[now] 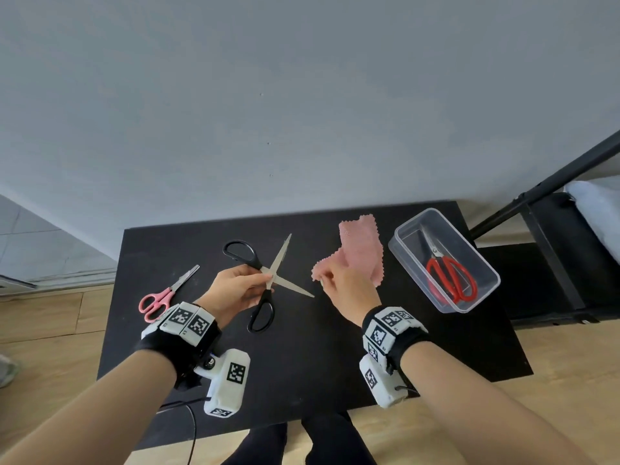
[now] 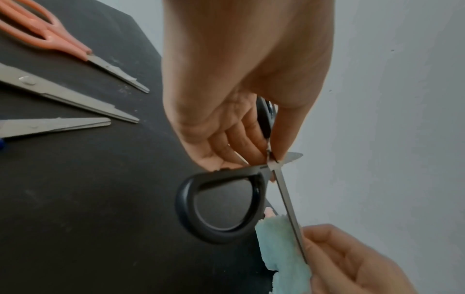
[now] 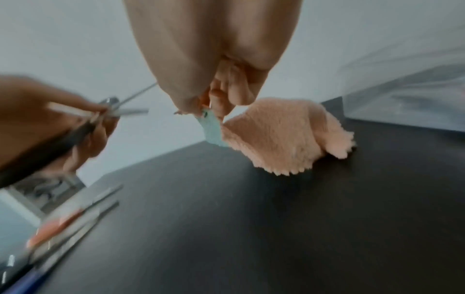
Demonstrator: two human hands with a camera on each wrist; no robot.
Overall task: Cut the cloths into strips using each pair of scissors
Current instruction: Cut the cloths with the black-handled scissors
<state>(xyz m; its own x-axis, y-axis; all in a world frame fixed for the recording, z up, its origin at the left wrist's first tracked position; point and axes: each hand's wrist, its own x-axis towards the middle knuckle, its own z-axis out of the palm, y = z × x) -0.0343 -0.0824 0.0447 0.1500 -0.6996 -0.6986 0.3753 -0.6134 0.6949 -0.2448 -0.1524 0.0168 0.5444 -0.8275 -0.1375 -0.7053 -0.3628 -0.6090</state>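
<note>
Black-handled scissors are held above the black mat with their blades spread wide. My left hand pinches them at the pivot; in the left wrist view my left hand has thumb and fingers on the joint, with one handle loop hanging free. My right hand pinches a corner of the pink cloth, whose rest lies on the mat. In the right wrist view my right hand pinches the pink cloth and a small light-blue cloth piece. The lower blade lies against that light-blue piece.
Pink-handled scissors lie on the mat's left side. A clear plastic box at the right holds red-handled scissors. The left wrist view shows further steel blades lying on the mat. A black rack stands at the right.
</note>
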